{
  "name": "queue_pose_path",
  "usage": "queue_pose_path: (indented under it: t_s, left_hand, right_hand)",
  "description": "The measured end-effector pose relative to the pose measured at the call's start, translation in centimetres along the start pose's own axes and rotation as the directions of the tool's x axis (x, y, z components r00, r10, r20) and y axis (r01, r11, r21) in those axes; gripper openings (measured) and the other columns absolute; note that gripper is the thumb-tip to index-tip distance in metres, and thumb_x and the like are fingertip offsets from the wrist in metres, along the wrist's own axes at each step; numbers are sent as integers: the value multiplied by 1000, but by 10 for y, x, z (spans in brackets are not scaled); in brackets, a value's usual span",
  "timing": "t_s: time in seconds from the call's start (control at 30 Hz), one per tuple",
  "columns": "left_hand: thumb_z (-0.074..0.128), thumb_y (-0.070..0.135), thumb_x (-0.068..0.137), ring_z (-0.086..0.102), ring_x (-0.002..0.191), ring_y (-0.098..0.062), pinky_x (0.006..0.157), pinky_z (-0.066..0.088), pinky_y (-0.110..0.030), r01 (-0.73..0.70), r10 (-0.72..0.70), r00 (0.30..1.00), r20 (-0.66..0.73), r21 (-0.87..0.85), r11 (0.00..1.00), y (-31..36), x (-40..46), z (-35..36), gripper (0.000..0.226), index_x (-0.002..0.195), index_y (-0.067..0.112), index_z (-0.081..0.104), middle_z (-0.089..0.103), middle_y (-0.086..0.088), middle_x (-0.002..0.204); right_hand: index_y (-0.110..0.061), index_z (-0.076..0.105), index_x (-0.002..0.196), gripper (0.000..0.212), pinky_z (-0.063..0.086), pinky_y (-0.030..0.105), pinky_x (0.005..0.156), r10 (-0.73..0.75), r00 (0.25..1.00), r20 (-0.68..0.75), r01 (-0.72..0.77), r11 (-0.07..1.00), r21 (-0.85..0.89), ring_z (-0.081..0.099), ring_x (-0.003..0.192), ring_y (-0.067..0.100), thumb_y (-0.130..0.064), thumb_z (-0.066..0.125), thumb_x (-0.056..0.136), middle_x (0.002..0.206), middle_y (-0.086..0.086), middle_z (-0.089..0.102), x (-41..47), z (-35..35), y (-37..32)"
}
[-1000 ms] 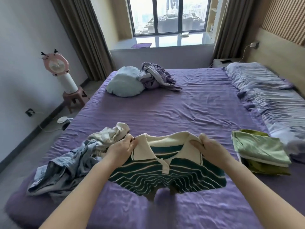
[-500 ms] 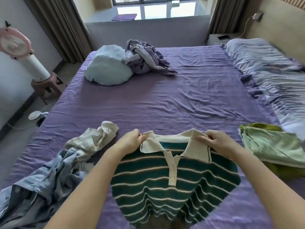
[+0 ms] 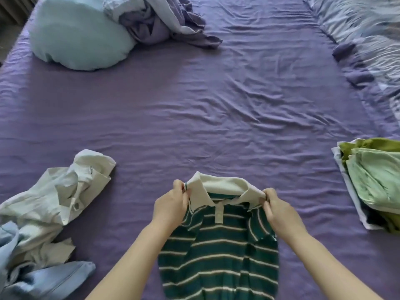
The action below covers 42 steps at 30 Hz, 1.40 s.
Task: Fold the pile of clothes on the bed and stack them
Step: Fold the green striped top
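Note:
A green polo shirt with cream stripes [image 3: 218, 263] hangs in front of me above the purple bed [image 3: 216, 118]. My left hand [image 3: 171, 207] pinches the left end of its cream collar. My right hand [image 3: 279, 211] pinches the right end. The shirt's body droops narrow below the collar, its lower part cut off by the frame's bottom edge. To the left lies a pile of unfolded clothes [image 3: 43, 224], white on top and light blue beneath. At the right edge sits a stack of folded green clothes [image 3: 374, 182].
A pale blue pillow [image 3: 80, 35] and a crumpled lilac garment [image 3: 160, 20] lie at the far left of the bed. A rumpled patterned blanket [image 3: 368, 35] runs along the right side.
My hands have slid closer together on the collar and raised the shirt, so its body now hangs narrower. The camera has tilted down; window and walls are out of view.

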<state>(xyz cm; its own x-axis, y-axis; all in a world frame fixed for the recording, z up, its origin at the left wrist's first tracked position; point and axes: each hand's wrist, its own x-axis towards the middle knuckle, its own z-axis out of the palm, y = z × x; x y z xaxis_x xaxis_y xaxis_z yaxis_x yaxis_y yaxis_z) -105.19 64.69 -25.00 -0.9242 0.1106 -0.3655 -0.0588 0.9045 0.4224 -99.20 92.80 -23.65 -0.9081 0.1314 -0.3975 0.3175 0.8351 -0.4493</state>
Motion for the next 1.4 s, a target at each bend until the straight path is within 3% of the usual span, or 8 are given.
queue_pose_path:
  t_s: [0.2,0.37,0.53,0.73,0.9,1.13,1.23,1.4]
  left_hand:
    - [30,39,101,52,59,-16,49,32,-33,-66,65,998,-16,-84,994,-6,28,-1,19,88,24,28,50,11,68]
    - [27,42,100,50,57,-13,50,36,-32,-23,29,988,-154,43,999,-7,63,-11,21,93,23,31,55,8,75]
    - [44,22,97,41,123,-25,105,29,-37,151,-129,973,-190,109,982,24,88,18,39,134,13,39,45,-7,134]
    - [45,19,97,12,145,-21,117,8,-44,-318,318,948,32,196,928,113,120,71,48,143,26,34,31,4,152]
    - [48,30,97,21,140,-29,114,0,-57,-549,442,829,343,347,760,153,136,100,28,124,28,56,49,-1,134]
    - [47,38,96,41,118,-24,114,11,-48,-371,327,921,214,218,903,157,140,99,24,107,29,67,60,2,114]
    - [47,37,97,36,125,-21,115,9,-49,-361,337,931,142,202,911,154,133,100,24,108,28,65,58,4,119]
    - [48,28,96,24,138,-21,116,6,-47,-302,312,950,-15,209,930,120,111,94,25,120,27,56,48,4,135]
  right_hand:
    - [-26,51,92,5,37,23,57,-71,983,-167,104,975,198,52,73,11,-23,50,95,78,-9,56,36,-3,5]
    - [-24,45,76,26,34,26,49,-177,977,-118,169,983,-75,49,61,8,-45,56,88,68,-9,51,88,-24,10]
    - [-20,52,117,31,45,37,79,-83,993,83,96,983,-158,57,101,24,-39,53,92,105,-2,61,130,-8,23]
    - [-25,48,132,51,40,35,91,-103,993,58,112,978,-177,49,113,19,-54,47,90,123,-5,58,121,5,68]
    - [-31,41,136,60,40,32,92,-127,977,172,147,983,-112,49,114,14,-56,55,84,121,-12,54,105,8,78]
    - [-25,58,107,26,46,34,82,19,1000,20,-23,981,193,55,95,15,-35,66,84,100,-7,58,112,-6,93]
    - [-22,58,111,30,45,36,79,39,998,-46,-38,999,20,55,98,21,-34,66,85,103,-3,57,107,-5,91]
    - [-12,70,101,55,53,42,80,-312,930,-195,228,906,-357,65,96,30,-9,88,49,104,9,66,90,9,52]
